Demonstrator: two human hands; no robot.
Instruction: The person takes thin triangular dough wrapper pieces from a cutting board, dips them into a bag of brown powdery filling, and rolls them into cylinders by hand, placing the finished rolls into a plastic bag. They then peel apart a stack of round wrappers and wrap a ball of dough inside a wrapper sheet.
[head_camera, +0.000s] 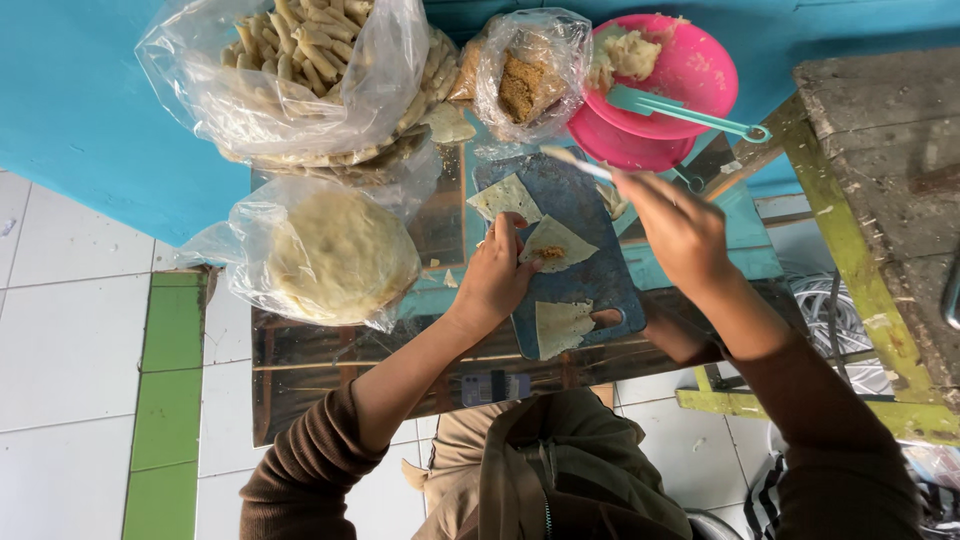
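Only the head view to go on, looking straight down. My left hand (497, 275) sits on the blue cutting board (590, 285), fingers curled and pressing the near-left edge of a triangular dough wrapper (558, 243) that has a small dab of brown filling (549, 252) on it, right in the middle of the board. My right hand (680, 228) hovers just right of it, closed around a thin pale stick or spatula (580, 163) that points toward the far left. Two more wrappers lie on the board, one at the far end (507, 198) and one at the near end (562, 326). Far off, a pink bowl (690, 75) holds pale mash with a teal utensil (680, 108) across it, next to a bag of brown crumbly filling (528, 80). On the left there's a bag of round wrapper sheets (335, 255) and, beyond it, a bag of finished rolls (300, 60). I'd say keep the filling small and centred, hold the wrapper flat with the left fingers, and fold snugly so nothing leaks at the corners.
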